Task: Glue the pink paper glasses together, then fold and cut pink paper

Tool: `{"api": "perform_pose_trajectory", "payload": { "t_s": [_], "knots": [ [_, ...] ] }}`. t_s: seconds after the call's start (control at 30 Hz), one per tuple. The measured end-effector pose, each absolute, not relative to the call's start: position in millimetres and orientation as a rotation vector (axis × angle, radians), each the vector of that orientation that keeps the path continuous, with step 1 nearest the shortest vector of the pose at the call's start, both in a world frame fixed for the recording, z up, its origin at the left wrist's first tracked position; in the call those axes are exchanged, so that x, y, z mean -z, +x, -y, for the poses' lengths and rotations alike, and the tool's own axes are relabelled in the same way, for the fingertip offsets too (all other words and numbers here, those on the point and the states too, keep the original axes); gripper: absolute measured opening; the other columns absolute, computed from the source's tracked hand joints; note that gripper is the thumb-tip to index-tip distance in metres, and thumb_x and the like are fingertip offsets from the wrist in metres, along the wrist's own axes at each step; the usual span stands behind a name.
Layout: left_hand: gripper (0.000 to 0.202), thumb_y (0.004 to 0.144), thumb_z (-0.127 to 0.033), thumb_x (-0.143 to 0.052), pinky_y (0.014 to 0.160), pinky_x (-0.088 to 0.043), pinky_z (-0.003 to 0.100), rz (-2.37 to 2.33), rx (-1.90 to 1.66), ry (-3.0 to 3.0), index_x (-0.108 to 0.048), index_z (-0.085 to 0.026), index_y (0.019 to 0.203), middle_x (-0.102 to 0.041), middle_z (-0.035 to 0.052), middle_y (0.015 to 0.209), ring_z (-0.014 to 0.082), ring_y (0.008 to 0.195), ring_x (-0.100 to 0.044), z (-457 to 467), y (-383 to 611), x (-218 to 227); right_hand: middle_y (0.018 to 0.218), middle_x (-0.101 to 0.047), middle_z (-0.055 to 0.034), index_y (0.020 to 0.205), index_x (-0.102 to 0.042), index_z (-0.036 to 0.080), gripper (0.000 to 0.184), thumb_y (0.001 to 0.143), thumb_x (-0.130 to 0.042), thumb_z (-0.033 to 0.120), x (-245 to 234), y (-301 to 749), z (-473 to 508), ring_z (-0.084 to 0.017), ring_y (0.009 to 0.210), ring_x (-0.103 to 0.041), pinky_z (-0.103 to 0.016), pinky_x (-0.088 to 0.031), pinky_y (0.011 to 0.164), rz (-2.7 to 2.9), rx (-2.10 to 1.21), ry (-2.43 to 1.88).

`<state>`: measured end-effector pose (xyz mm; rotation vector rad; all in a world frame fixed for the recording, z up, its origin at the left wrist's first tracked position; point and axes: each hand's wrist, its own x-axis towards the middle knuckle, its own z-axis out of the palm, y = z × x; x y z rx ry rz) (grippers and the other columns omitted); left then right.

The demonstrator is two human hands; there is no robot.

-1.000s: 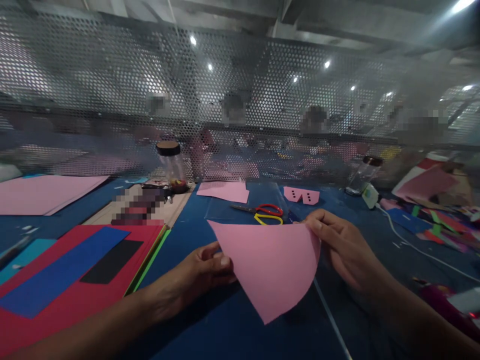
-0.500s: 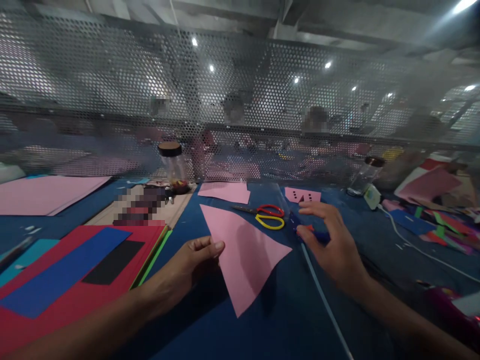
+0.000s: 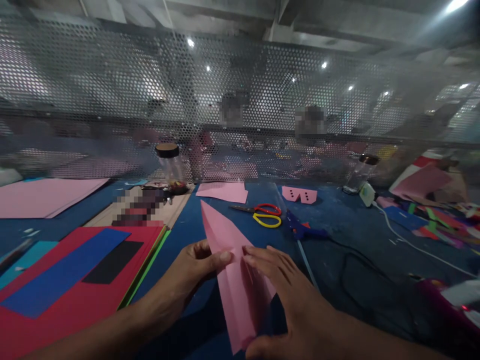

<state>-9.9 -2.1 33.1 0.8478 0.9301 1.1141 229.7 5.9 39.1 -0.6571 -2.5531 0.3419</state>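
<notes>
Paper: a pink sheet lies on the blue bench right before the person, folded into a long narrow point that aims away from them.
Left hand: the left hand grips the sheet's left edge, thumb on top and fingers curled beneath.
Right hand: the right hand lies flat and spread on the right flap, fingers extended, grasping nothing.
Doing it well: my judgement is that the flap edge should meet the centre line before the crease is pressed; the left hand should keep the sheet from sliding while the right runs from the wide end toward the tip.
Nearby: scissors with red and yellow handles lie beyond the tip; a red sheet lies to the left.
Writing: none can be read; one patch on the bench is blurred out.
</notes>
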Motion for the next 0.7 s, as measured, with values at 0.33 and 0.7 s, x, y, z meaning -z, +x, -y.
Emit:
{"api": "perform_pose_trajectory", "payload": {
  "t_s": [0.33,0.7],
  "knots": [
    [0.025,0.063,-0.034,-0.09,0.071,-0.056,0.032,-1.081,-1.123,1.08,-0.079,-0.019,0.08,-0.079,0.0062,0.082,0.0236,0.075,-0.07,7.2,3.9,-57.0,0.154,-0.045,-0.0184,0.155,-0.017,0.02,0.093,0.08,-0.072,0.03,-40.4,228.5,4.1,-0.033,0.142,-0.044,-0.055,-0.039,0.116,2.435,-0.302,-0.693],
    [0.028,0.067,-0.038,-0.088,0.071,-0.058,0.034,-1.046,-1.095,1.084,-0.079,-0.018,0.084,-0.08,0.0083,0.085,0.0256,0.076,-0.072,7.1,-9.1,-56.3,0.113,-0.073,-0.0069,0.124,-0.053,0.025,0.034,0.091,-0.054,0.015,-42.9,240.8,-15.6,-0.026,0.112,-0.069,-0.047,-0.052,0.103,2.162,-0.109,-0.771]
  ]
}}
